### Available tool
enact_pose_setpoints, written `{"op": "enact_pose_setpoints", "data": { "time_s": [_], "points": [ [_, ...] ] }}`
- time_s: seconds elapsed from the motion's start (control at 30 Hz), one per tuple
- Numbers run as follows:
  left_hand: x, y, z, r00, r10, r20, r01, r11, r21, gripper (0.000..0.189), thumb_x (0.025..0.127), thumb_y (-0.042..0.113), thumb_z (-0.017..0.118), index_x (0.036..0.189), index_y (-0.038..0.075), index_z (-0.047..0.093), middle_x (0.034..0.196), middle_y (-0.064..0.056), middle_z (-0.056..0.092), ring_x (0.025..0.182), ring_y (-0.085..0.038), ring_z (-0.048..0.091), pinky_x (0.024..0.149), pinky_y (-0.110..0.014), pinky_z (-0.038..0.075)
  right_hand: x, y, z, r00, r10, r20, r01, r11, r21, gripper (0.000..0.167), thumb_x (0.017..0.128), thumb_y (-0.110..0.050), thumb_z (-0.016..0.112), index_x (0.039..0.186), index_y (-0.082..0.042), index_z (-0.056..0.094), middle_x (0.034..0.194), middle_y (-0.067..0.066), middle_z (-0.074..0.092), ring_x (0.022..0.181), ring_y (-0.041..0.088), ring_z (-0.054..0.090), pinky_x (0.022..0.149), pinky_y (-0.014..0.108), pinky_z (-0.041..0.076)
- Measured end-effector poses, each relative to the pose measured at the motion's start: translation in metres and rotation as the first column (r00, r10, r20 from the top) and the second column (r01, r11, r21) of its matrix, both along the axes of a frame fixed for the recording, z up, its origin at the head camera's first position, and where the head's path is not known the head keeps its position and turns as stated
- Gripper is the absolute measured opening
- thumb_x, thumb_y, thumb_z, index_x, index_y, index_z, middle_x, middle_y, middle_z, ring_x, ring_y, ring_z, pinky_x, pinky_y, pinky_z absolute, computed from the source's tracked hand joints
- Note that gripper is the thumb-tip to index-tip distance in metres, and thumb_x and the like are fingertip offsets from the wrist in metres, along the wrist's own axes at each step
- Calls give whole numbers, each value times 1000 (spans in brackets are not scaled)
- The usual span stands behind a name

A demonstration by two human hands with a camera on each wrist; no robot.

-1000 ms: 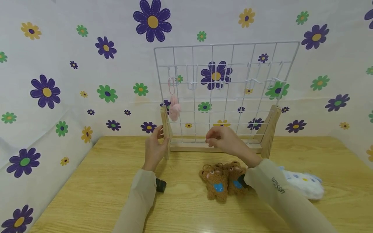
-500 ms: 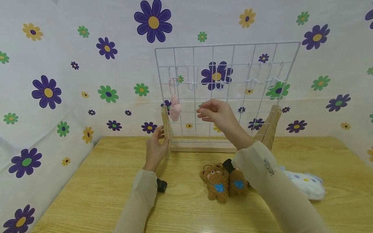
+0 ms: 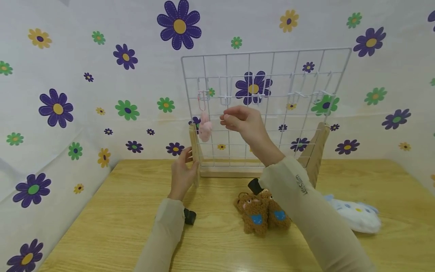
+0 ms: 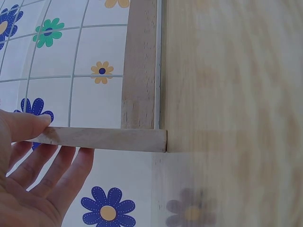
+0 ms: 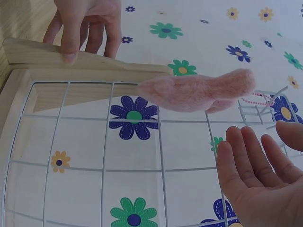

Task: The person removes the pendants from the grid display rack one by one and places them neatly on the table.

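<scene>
My left hand [image 3: 182, 176] grips the left wooden upright of the rack stand [image 3: 195, 147]. In the left wrist view the thumb lies on one side of that wooden piece [image 4: 104, 138] and the fingers on the other. A pink plush keychain [image 3: 205, 129] hangs by its loop from a hook at the left of the white wire grid [image 3: 261, 53]. To the right of the plush, in front of the grid, my right hand [image 3: 249, 130] is raised and holds nothing. In the right wrist view its fingers [image 5: 251, 161] are loosely extended, close below the pink plush [image 5: 189, 92].
Several white hooks [image 3: 257, 97] line the grid. Two brown bear plushes [image 3: 255, 215] lie on the wooden table [image 3: 119, 211], partly behind the right sleeve. A white plush [image 3: 360, 217] lies at the right. Black wrist cameras [image 3: 255, 186] sit at both cuffs.
My right hand has risen from the grid's lower bar and moved left, towards the pink plush. The left hand has stayed on the upright. The plushes have not moved.
</scene>
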State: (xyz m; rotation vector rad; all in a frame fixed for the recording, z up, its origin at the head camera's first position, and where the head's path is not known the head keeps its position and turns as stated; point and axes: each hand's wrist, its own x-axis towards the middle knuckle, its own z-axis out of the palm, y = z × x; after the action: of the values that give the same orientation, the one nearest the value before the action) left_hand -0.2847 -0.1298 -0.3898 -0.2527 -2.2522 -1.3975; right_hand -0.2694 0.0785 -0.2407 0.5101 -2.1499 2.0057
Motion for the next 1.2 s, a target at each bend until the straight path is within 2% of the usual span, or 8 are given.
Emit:
{"op": "enact_pose_setpoints", "data": {
  "time_s": [0.5,0.73,1.03,1.2],
  "points": [
    [-2,0,0,1000,6,14,-6,1000,-9,48,91,-8,69,137,-2,55,129,-26,64,109,-40,66,90,-57,55,-11,-16,11,999,-27,22,28,998,-57,31,102,-6,60,128,9,60,120,21,68,105,28,70,95,32,55],
    [-1,0,0,1000,3,-13,-4,1000,-11,48,90,-10,69,135,-4,55,127,-28,64,106,-42,67,88,-57,56,-16,-21,11,1000,-17,17,18,997,-78,30,102,-5,59,128,10,60,121,22,68,106,27,69,96,33,54],
    [-1,3,1,1000,-8,9,8,1000,-2,47,91,-9,69,136,-2,56,129,-26,64,109,-41,66,88,-57,56,-19,-24,13,1000,0,19,1,998,-66,30,104,-5,55,131,8,59,124,20,67,114,28,66,100,32,52],
    [0,2,2,999,-5,43,4,1000,18,48,92,-8,68,138,-2,55,131,-26,63,111,-40,65,90,-56,55,-21,-31,14,999,23,41,-20,997,-71,30,104,-5,56,131,7,60,124,19,67,114,27,66,101,33,51]
  ]
}}
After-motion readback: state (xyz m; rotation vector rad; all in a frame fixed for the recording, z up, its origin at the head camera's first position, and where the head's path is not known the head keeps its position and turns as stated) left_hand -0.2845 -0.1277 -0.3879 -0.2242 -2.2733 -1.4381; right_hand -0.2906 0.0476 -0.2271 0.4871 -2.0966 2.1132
